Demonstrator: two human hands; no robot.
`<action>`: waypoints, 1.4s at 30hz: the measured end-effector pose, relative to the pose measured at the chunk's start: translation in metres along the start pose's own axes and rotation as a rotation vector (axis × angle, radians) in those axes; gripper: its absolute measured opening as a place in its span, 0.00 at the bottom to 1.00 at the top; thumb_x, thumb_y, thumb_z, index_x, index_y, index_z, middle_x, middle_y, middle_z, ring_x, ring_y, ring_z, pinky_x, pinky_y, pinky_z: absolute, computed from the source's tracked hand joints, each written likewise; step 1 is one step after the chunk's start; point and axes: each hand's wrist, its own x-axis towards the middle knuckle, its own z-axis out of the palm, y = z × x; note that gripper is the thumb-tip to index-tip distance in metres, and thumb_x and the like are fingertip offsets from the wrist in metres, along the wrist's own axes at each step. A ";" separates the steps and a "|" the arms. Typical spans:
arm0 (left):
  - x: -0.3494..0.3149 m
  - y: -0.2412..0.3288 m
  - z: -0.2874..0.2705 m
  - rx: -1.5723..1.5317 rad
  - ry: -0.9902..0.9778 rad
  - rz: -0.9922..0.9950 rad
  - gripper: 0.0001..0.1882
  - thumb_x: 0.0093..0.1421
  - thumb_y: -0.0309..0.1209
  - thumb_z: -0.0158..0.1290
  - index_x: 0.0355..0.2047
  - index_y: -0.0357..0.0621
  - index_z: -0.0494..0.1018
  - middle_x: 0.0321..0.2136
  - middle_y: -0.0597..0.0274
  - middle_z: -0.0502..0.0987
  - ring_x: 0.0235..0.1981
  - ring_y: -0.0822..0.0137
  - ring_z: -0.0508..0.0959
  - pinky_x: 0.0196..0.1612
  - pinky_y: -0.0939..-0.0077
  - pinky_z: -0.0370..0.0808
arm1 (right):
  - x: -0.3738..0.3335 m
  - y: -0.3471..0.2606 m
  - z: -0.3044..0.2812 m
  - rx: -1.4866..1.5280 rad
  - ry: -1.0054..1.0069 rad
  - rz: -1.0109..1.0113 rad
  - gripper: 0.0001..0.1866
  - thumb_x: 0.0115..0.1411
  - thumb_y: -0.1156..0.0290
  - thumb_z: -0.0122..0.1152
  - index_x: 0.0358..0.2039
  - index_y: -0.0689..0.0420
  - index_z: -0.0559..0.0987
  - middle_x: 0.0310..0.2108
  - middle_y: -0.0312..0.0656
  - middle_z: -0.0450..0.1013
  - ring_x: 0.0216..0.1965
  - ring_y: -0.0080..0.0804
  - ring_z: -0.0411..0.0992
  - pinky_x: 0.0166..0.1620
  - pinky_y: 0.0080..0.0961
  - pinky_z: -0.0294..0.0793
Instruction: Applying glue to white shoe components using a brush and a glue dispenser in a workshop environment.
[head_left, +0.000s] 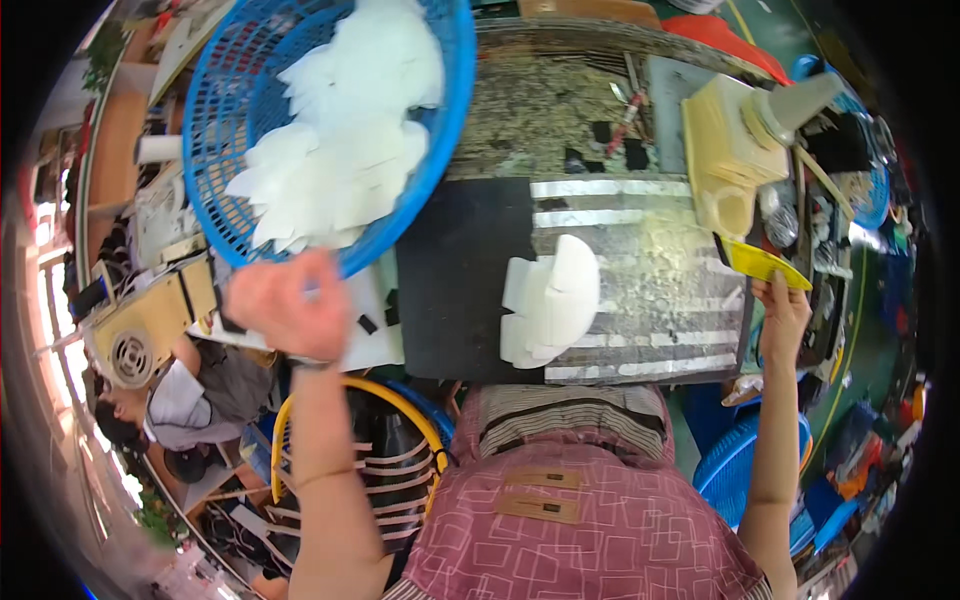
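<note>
My left hand (pixel 290 305), blurred, is curled closed at the near rim of a large blue plastic basket (pixel 457 110); what its fingers hold, if anything, is hidden. Inside the basket lies a heap of white cut pieces (pixel 345 130). At the right, my right hand (pixel 783 312) pinches a flat yellow tool (pixel 762 263) with a dark end, beside a cream-coloured plastic container (pixel 735 150). Between the hands, several white rounded pieces (pixel 553 305) lie overlapped, partly on a black mat (pixel 465 280) and partly on a worktop marked with pale strips (pixel 650 340).
Below the table's left side stands a yellow-rimmed bin (pixel 440 440) with pale strips across it. Another blue basket (pixel 735 465) is low at the right. A person in grey (pixel 215 390) sits at the left, near a cream box-shaped device (pixel 150 325). Red material (pixel 720 40) lies at the back.
</note>
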 end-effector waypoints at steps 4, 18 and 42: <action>-0.043 -0.070 0.012 0.223 -0.448 -0.117 0.13 0.43 0.36 0.59 0.30 0.47 0.73 0.29 0.60 0.69 0.36 0.57 0.68 0.39 0.61 0.63 | 0.014 -0.008 0.017 -0.084 0.004 -0.056 0.11 0.57 0.71 0.51 0.36 0.67 0.72 0.29 0.42 0.72 0.29 0.25 0.72 0.35 0.21 0.72; -0.026 0.146 0.147 -0.955 -1.334 -0.204 0.09 0.43 0.36 0.57 0.23 0.44 0.74 0.20 0.60 0.76 0.24 0.63 0.76 0.30 0.72 0.71 | 0.034 0.025 0.030 0.034 -0.156 0.116 0.08 0.56 0.71 0.51 0.32 0.62 0.72 0.24 0.38 0.72 0.18 0.19 0.69 0.24 0.17 0.70; -0.030 0.147 0.100 -0.794 -0.712 0.239 0.09 0.46 0.30 0.53 0.20 0.43 0.64 0.20 0.62 0.65 0.24 0.63 0.69 0.23 0.72 0.69 | -0.099 0.053 0.111 -0.504 -0.844 -0.478 0.16 0.40 0.83 0.54 0.33 0.57 0.74 0.27 0.45 0.72 0.25 0.45 0.70 0.28 0.32 0.72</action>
